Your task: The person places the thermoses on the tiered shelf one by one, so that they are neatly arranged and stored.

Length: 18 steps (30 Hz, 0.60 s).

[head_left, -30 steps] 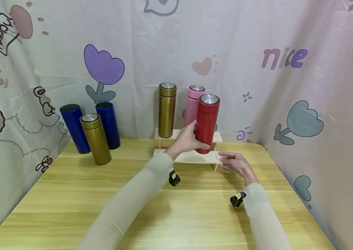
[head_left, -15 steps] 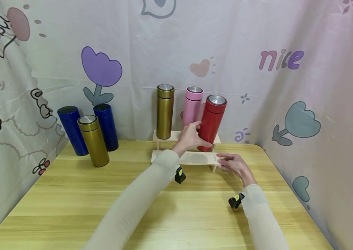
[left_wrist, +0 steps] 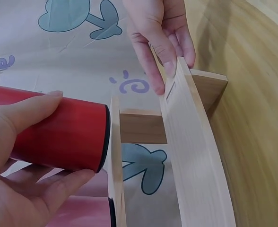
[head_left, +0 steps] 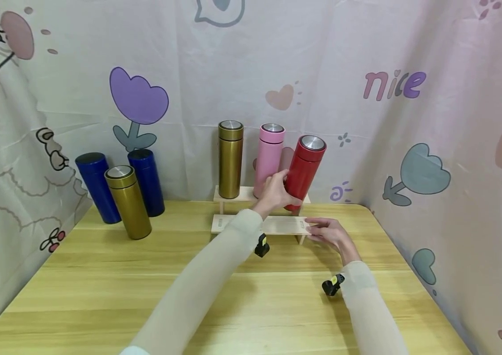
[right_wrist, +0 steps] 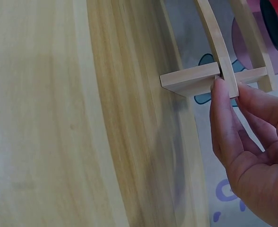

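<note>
Tabletop (head_left: pixel 251 310), yellow wood grain, fills the lower half of the frame. On its left: dark blue cylindrical bottle (head_left: pixel 97 187); gold silver-lidded bottle (head_left: pixel 130 204) standing in front; second dark blue bottle (head_left: pixel 147 182) just behind and to the right. No hand near these.

Centre: pale wooden two-tier stand (head_left: pixel 222 223). Tall gold bottle (head_left: pixel 231 160) upright on the left of its upper plank (head_left: pixel 245 193); pink cylindrical bottle (head_left: pixel 270 153) to the right of that, lower part partly hidden.

Right of centre: left hand (head_left: pixel 276 192), fingers wrapped round the lower part of a red cylindrical bottle (head_left: pixel 303 172). Red leans, top to the right. Left wrist view sets its base just beside the upper plank; contact cannot be told.

Change: a second ago red overlapped pink and stood nearer upright; it has since shifted right and tipped further, leaving pink more visible. My reading: red now lines up with the plank's right end, third in the row, but is not yet upright or let go.

Farther right: right hand (head_left: pixel 328 233), fingers narrow, pinching the right end of the lower plank (head_left: pixel 284 226), probably steadying it.
</note>
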Tool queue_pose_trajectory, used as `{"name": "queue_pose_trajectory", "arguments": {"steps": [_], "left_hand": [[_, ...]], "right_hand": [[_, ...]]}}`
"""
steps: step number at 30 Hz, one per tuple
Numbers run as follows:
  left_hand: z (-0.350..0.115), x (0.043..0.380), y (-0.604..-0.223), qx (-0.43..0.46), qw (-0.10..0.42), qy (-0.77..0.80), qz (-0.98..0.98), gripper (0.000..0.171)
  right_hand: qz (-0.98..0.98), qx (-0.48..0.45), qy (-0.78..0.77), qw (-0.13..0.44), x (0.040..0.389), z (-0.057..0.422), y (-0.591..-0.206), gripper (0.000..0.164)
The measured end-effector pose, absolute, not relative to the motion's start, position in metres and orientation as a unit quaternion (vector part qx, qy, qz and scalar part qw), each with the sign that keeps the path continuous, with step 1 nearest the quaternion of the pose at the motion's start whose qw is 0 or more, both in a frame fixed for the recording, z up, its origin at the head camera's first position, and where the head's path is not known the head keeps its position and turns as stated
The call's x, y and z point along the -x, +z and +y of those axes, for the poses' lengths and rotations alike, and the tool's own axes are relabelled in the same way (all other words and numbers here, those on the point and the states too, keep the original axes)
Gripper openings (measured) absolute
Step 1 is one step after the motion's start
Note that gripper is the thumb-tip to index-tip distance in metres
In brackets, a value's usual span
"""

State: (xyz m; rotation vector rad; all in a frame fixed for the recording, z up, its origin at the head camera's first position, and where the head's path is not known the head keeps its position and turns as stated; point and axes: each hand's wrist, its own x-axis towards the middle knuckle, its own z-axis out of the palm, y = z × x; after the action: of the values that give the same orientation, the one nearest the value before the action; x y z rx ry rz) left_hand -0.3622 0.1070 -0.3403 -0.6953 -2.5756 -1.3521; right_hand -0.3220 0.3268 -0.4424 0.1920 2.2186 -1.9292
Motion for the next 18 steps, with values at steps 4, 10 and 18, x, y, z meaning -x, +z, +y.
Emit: {"name": "queue_pose_trajectory", "arguments": {"steps": [4,10,18], "left_hand": [[0.112,0.367,-0.339,0.225,0.089,-0.449,-0.86,0.07],[0.118,0.372,-0.337,0.226,0.087,-0.46,-0.854,0.069],[0.13,0.378,-0.336,0.207,0.087,-0.466,-0.856,0.07]], "right_hand": [[0.749,-0.066,-0.652,0.096,0.323,0.328,-0.443,0.05],[0.751,-0.065,-0.65,0.096,0.323,0.33,-0.441,0.05],[0.741,-0.054,-0.662,0.1,0.322,0.33,-0.442,0.052]]}}
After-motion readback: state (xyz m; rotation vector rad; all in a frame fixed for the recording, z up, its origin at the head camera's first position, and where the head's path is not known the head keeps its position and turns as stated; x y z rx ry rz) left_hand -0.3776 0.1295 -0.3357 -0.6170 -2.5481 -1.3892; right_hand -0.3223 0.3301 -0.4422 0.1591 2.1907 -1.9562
